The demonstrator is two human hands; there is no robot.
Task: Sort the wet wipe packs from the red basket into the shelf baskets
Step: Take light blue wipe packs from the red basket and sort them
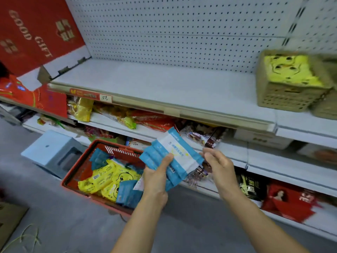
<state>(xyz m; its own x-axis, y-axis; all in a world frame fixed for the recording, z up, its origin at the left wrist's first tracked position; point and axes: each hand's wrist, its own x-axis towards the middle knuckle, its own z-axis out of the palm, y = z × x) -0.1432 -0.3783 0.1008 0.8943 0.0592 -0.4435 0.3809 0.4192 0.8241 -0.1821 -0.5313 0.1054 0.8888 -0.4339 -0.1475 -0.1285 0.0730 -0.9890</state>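
Blue wipe packs (175, 154) are held as a fanned stack in the left hand (156, 178), at least 2 of them, exact count not readable. The thumb is laid across the top face and the fingers are wrapped underneath. The stack is in the air, just right of the red basket (73, 172) and in front of the lower shelves.

The right hand (218, 165) is half curled at the stack's right edge. Contact with the film can't be confirmed, so grip state is unknown.

More blue packs and yellow packs (105, 179) are left loose in the red basket on the floor. The beige shelf basket (284, 99) on the upper shelf (164, 84), well to the right, is already loaded with yellow packs. A 2nd basket (326, 106) is cut off by the frame edge and its contents aren't visible.

Handling, judged from looks:
- the packs look soft and pillowy, the film is glossy and likely slick, and some weight is expected for the size since the contents are wet
- stacked packs are expected to slide over each other, and the fan is already spread
- the flat faces should be clamped thumb over fingers, mid-length
- end seals should be avoided as grip points, being thin and likely to let the pack swing
- the far end is best steadied by the 2nd hand before the lift to shelf height
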